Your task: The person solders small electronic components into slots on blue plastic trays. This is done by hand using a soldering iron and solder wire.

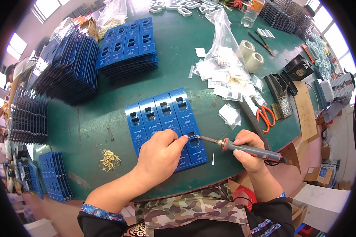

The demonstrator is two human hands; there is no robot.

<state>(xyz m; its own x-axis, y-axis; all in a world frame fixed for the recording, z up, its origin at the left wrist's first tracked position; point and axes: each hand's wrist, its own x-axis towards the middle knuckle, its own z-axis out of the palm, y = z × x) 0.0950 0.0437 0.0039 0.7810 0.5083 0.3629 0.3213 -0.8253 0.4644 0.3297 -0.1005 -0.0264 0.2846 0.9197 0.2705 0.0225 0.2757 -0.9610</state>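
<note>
While the left hand (159,153) presses fingertips on the blue rectangular slotted circuit panel (166,116), the right hand (250,152) grips a grey-and-red soldering iron (241,148), its tip at a slot.

Setting: electronics assembly workshop, small factory floor. Evidence: large green desk (209,47) covered in batch work. Blue circuit panels (166,122) lie in front of the worker; identical panels in tall stacks (128,43) and leaning rows (67,67) at rear left, more at the left edge (53,175). Soldering iron (245,148) in use at a panel. Loose gold pins (108,160), tape rolls (251,57), orange scissors (266,116), bags of small parts (225,51), dark trays (283,17) at far right. Cartons (318,173) on the floor; windows (17,43) ring the room.
</note>
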